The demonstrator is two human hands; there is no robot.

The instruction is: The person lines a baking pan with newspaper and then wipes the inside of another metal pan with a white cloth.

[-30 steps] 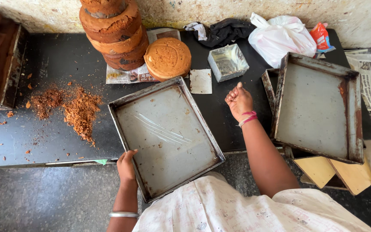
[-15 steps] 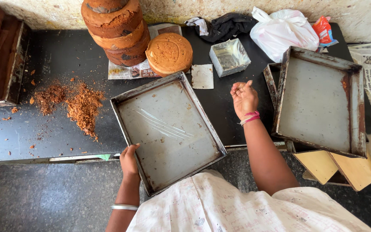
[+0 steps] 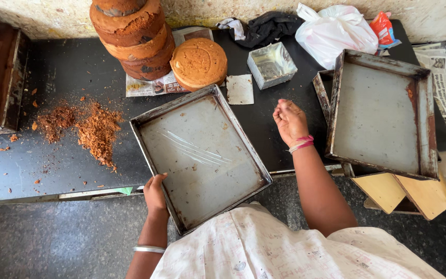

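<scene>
A square metal baking tray (image 3: 201,155) lies on the dark counter, its near corner sticking out past the counter edge. My left hand (image 3: 155,194) grips the tray's near left rim. My right hand (image 3: 289,121) hovers over the counter to the right of the tray, fingers curled loosely together, nothing visible in them. Behind the tray sits a single round brown cake (image 3: 198,63) on newspaper, next to a tall stack of round cakes (image 3: 132,33).
A second square tray (image 3: 379,114) rests on other trays at the right. A small square tin (image 3: 271,64) and a paper square (image 3: 240,89) lie behind the tray. Cake crumbs (image 3: 91,129) are heaped at left. A white plastic bag (image 3: 332,32) and dark cloth (image 3: 267,26) lie by the wall.
My right hand has drawn its fingers closer together and shifted slightly. My left hand keeps its hold on the tray rim, and the tray has barely moved.
</scene>
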